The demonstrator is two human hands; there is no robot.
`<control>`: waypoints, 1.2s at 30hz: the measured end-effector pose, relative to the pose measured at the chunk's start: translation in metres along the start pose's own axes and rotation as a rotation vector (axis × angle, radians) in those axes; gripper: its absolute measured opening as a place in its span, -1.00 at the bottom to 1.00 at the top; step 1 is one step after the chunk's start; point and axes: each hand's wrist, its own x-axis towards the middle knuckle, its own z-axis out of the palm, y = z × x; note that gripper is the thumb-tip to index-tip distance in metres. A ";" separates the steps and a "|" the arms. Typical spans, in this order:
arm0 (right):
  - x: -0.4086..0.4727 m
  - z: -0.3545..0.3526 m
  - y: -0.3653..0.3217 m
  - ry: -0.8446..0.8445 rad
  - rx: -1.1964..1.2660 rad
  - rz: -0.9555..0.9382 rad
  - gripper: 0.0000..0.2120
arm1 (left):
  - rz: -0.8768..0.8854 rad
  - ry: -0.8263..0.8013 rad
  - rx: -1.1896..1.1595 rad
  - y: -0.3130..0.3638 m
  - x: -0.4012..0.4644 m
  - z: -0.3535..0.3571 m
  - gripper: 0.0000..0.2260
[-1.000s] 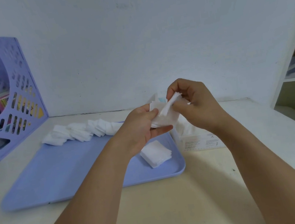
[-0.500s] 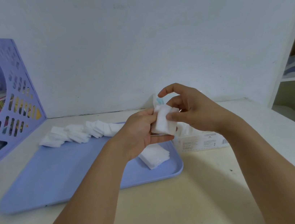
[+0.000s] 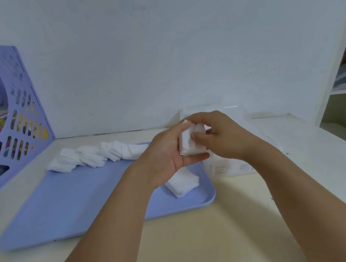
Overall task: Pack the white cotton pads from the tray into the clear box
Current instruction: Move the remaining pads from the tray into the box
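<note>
A small stack of white cotton pads (image 3: 188, 143) is held between both hands above the right end of the blue tray (image 3: 66, 203). My left hand (image 3: 166, 154) grips the stack from the left, thumb underneath. My right hand (image 3: 219, 137) curls over its top and right side. Another short stack of pads (image 3: 183, 181) lies on the tray's right part, and a row of several pads (image 3: 95, 155) lies along its far edge. The clear box (image 3: 232, 164) stands right of the tray, mostly hidden behind my right hand.
A purple perforated file holder (image 3: 9, 113) with books stands at the far left against the wall. A white shelf unit (image 3: 344, 93) rises at the right. The cream tabletop (image 3: 204, 237) stretches in front of the tray.
Both hands have lowered with the stack and squared it up. The right hand went from pulling at a loose pad to closing over the stack's top.
</note>
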 end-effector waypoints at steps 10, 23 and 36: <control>0.000 -0.001 -0.001 -0.098 0.166 0.070 -0.56 | 0.018 0.095 0.099 -0.001 0.004 -0.006 -0.60; 0.003 0.004 0.001 0.156 0.241 0.159 -0.82 | 0.122 0.273 -0.269 0.001 0.013 -0.006 -0.71; -0.002 -0.022 0.000 0.094 0.443 0.044 -0.98 | 0.012 0.232 -0.017 0.001 0.007 -0.006 -0.73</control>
